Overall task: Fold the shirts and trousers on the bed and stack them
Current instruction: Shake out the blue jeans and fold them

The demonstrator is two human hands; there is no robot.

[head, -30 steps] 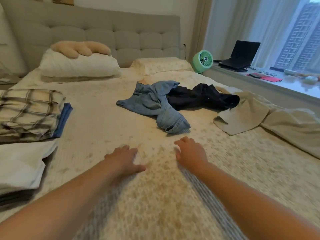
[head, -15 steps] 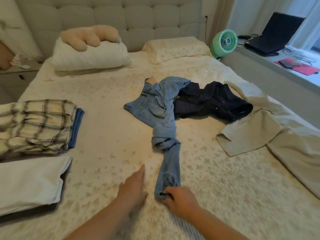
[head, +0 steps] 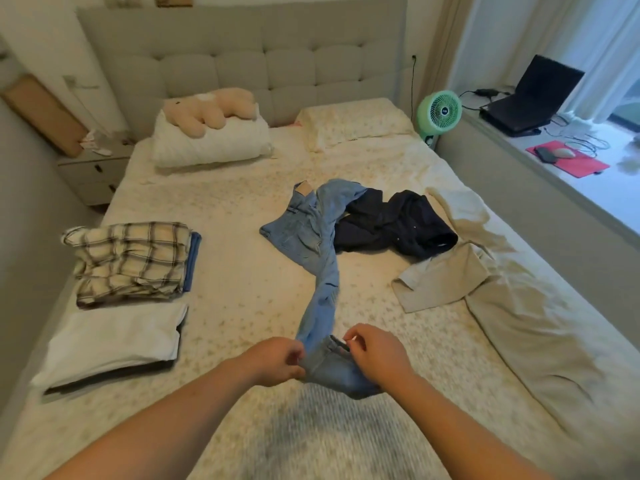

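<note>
Gripping the hem end of the light blue jeans (head: 320, 244), both hands: left hand (head: 277, 360) pinched on one side of the leg opening, right hand (head: 375, 353) curled on the other, with the cuff bunched between them just above the bed (head: 242, 271). Stretched away from the hands in a twisted rope, the one leg, up to the seat and waistband lying crumpled mid-bed. Touching the jeans' right side, a dark navy garment (head: 398, 223), rumpled; just beyond that, a beige garment (head: 440, 282) spread flat and meeting a loose beige cover (head: 526, 341) along the right edge.

Stacked at the left edge, well apart from the hands: a folded plaid shirt (head: 131, 259) over something blue, and nearer, a folded white piece (head: 114, 341) over a dark one. Left open between stacks and jeans, a broad strip of sheet. Bounded at the far end by pillows and a headboard (head: 242, 64).

Blurred near the lower frame, the sheet; possibly hidden under the navy garment, the jeans' second leg.
</note>
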